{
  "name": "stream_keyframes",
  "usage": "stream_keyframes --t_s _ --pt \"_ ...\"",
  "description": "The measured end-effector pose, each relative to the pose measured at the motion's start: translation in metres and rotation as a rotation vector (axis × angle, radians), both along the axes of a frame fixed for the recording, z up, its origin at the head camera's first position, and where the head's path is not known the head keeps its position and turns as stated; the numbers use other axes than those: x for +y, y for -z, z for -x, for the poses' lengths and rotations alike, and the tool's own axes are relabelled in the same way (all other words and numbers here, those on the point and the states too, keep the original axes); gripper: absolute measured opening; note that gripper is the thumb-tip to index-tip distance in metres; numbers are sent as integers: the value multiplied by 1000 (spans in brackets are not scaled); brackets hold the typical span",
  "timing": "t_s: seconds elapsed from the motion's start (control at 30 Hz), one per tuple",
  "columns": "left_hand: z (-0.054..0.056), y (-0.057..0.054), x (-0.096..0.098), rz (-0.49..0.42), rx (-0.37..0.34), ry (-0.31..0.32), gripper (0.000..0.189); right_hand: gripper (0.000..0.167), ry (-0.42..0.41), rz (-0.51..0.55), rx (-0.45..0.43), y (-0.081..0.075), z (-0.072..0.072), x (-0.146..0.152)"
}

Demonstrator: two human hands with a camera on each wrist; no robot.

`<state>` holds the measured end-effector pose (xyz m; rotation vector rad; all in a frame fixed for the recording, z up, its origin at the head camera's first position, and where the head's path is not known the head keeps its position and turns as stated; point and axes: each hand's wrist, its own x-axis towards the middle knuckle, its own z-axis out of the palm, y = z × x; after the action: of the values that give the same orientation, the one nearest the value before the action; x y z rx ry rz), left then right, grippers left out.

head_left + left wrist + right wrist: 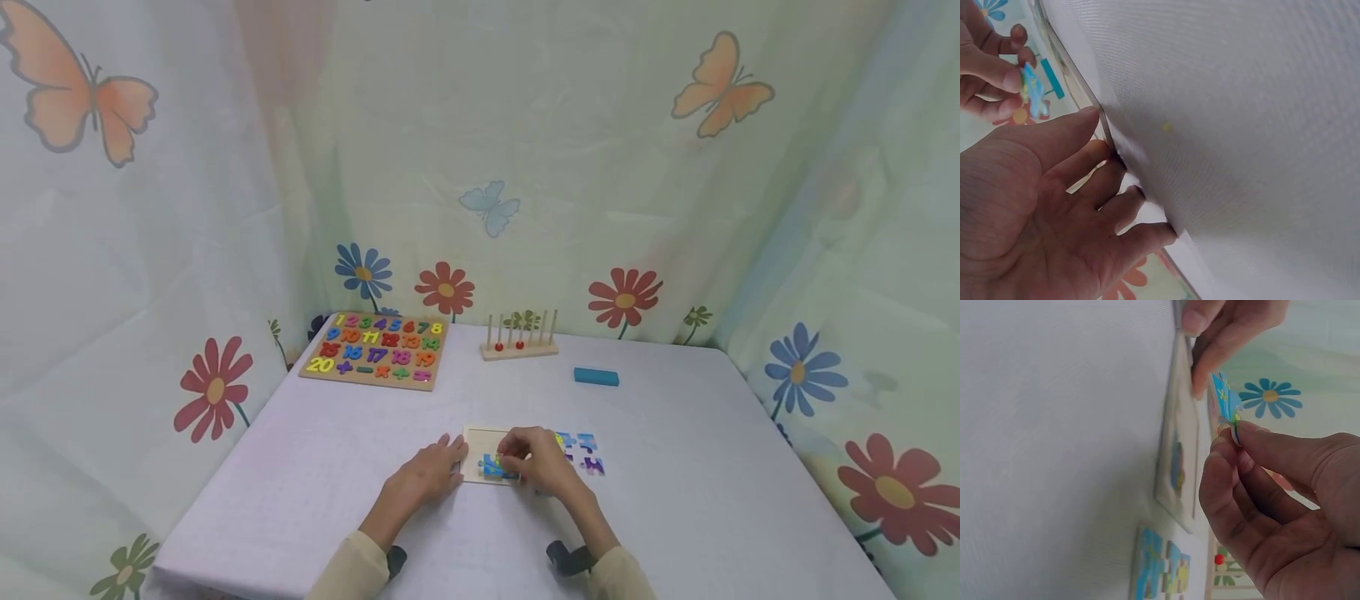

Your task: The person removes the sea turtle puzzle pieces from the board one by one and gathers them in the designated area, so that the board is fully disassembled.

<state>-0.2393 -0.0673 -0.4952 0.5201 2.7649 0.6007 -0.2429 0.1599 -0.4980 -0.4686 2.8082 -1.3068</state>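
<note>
A shallow wooden puzzle tray (476, 442) lies on the white-covered table. My left hand (433, 469) rests at its left edge, fingers extended, with the thumb tip against the tray's side in the left wrist view. My right hand (542, 460) pinches a blue puzzle piece (1225, 397) with yellow-green marks between thumb and fingertips, raised and tilted over the tray. Inside the tray lies another coloured puzzle piece (1177, 470), seen edge-on in the right wrist view. Several loose puzzle pieces (587, 442), blue and purple, sit right of the tray, partly hidden by my right hand.
At the back left lies a number board (375, 352) with coloured numerals and signs. A wooden peg counter (519, 351) with red beads stands at the back middle, and a teal block (596, 377) lies to its right. Flowered curtains (600, 208) enclose the table (697, 467).
</note>
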Motion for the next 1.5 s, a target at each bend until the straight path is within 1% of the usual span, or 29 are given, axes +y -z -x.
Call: stream_keyframes --t_s 0.3,0.47,0.63,0.87,1.0,1.17,1.33,1.5 --pt "-2 -1 2 11 8 -5 57 8 -37 109 -15 -16 -8 16" --pt "-3 -2 2 14 21 -9 58 9 -35 141 6 -23 -16 30" --pt "-4 -2 1 12 23 -3 58 10 24 157 30 -28 -23 40" --pt "-4 -2 -1 7 22 2 58 12 169 154 -13 -31 -29 51" --pt "-3 0 0 6 17 9 59 11 235 158 -31 -28 -34 60" --pt "-3 3 1 13 14 6 59 10 296 137 -65 -18 -38 70" --pt "-3 3 1 11 14 -9 60 10 313 102 -79 -10 -40 79" --pt "-3 0 1 2 17 -15 61 8 328 61 -91 -6 -41 83"
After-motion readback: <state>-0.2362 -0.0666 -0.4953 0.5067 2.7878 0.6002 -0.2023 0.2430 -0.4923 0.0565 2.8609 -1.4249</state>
